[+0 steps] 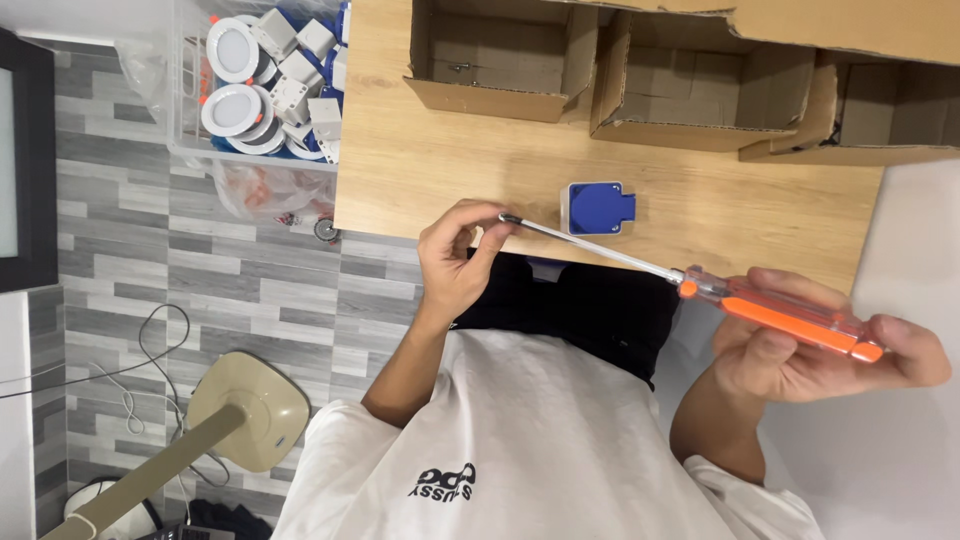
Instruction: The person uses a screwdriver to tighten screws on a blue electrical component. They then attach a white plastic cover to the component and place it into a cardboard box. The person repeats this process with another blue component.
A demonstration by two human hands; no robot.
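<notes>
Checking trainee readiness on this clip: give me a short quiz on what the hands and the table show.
1. True or false: the right hand holds the screwdriver by its orange handle.
2. What does the left hand pinch? A) the screwdriver's metal tip B) a cardboard flap C) a round white lamp
3. What blue thing lies on the wooden table just beyond the shaft?
Key: 1 true; 2 A; 3 a blue box-shaped part with a white edge.
</notes>
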